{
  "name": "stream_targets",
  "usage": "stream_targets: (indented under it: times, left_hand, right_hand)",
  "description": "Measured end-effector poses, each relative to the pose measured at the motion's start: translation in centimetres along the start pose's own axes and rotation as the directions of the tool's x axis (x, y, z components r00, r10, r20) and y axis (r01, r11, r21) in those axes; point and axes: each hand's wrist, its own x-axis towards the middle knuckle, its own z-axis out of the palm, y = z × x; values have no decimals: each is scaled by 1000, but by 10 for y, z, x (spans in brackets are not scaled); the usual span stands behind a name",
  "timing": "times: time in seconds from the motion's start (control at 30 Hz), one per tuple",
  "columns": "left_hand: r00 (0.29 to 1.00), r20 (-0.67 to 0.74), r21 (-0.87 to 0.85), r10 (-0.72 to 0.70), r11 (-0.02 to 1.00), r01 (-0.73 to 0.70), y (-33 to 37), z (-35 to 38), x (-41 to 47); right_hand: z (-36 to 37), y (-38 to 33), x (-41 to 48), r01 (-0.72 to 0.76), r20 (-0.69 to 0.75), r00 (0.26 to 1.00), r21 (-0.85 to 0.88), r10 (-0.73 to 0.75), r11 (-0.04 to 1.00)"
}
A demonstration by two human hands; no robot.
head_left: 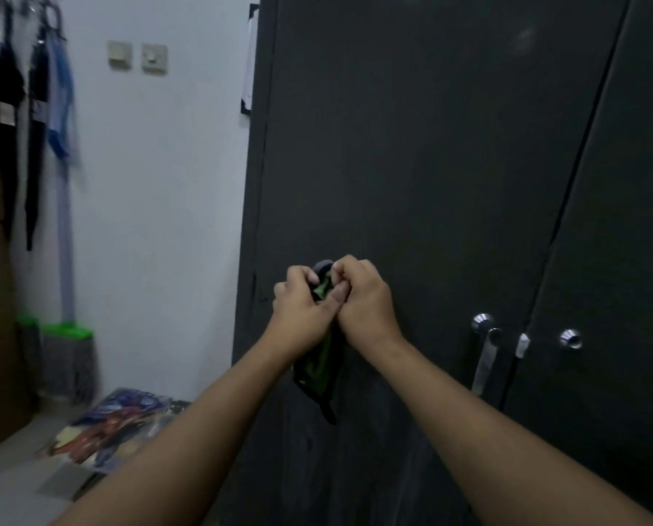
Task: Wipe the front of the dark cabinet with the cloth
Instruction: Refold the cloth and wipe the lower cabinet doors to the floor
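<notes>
Tall dark-grey flat-fronted cabinet [431, 146], two doors, filling the centre and right of view; vertical seam between the doors towards the right. Faint pale streaks on the lower part of the left door.

Pale white wall [165, 222] to the left of the cabinet.

Both forearms extended forward from the bottom edge, meeting in front of the left door below mid-height.

Dark and blue garments [36, 108] hanging at top left against the wall. Below them, two grey string mops with green heads [65, 358], standing in the corner. Colourful printed flat sheet [116, 427] lying on the floor near the cabinet's foot.

Left hand [298, 301] and right hand [362, 298] pressed together, fingers of both curled and clamped on the same item.

Dark cloth with green patches [319, 368] bunched between the two hands, top showing above the fingers, loose end hanging below the wrists in front of the left door. Contact between cloth and door surface: cannot tell.

Round silver metal knob with hanging lever [482, 322] on the left door beside the seam; second round silver knob [570, 339] on the right door, both right of the hands.

Two pale wall switches [137, 56], high on the wall.
</notes>
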Motion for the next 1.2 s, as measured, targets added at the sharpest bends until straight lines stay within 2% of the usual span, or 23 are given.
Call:
stream_targets:
  times: [0.07,0.13,0.2,0.23,0.3,0.33,0.37,0.47,0.53,0.63,0.7,0.83,0.93,1.1,1.13,1.2]
  left_hand:
    - [995,-87,-60,37,997,-43,-7,-14,7]
    - [981,-181,-89,66,993,-83,-14,-31,16]
    - [957,-267,-55,114,990,-133,-19,-46,29]
    - [940,-300,-7,161,985,-171,-19,-52,35]
    - [890,-355,133,287,958,-256,-14,-60,47]
    - [855,-390,195,342,938,-286,-11,-62,53]
    - [818,-431,233,380,923,-306,-7,-64,60]
    - [731,-512,275,451,892,-358,-1,-68,78]
    - [711,-468,339,525,849,-404,-9,-62,84]
    - [745,-259,548,615,728,-411,-38,-40,82]
    - [724,-190,672,663,626,-396,-59,-24,77]
    - [666,-210,721,715,574,-389,-95,-4,66]
    - [638,-167,714,752,538,-448,-124,10,49]
    - [665,-26,717,746,478,-507,-134,4,34]
    - [678,-32,716,734,490,-496,-126,0,39]
    - [696,-164,685,699,588,-430,-102,-9,55]
  right_hand:
    - [10,-6,1,5,54,998,116,-11,993]
    - [16,-8,4,-38,177,984,261,-9,965]
    - [16,-8,11,-59,293,956,295,-32,954]
    - [13,-7,17,-5,317,946,240,-73,971]
    - [4,-2,34,258,294,923,9,-249,966]
    - [-2,4,44,404,270,894,-137,-358,904]
    - [-8,11,55,485,241,871,-273,-429,831]
    - [-28,33,76,487,210,869,-517,-448,704]
    - [-35,52,78,537,295,837,-605,-461,588]
    - [-29,75,74,561,372,798,-746,-474,359]
    - [-23,81,72,537,350,791,-790,-502,296]
    - [-20,86,71,515,327,777,-822,-538,244]
    - [-19,87,70,518,326,767,-823,-553,234]
    - [-18,87,70,501,299,765,-833,-571,235]
    - [-18,87,70,500,296,765,-833,-572,237]
    - [-17,87,70,498,289,763,-834,-578,240]
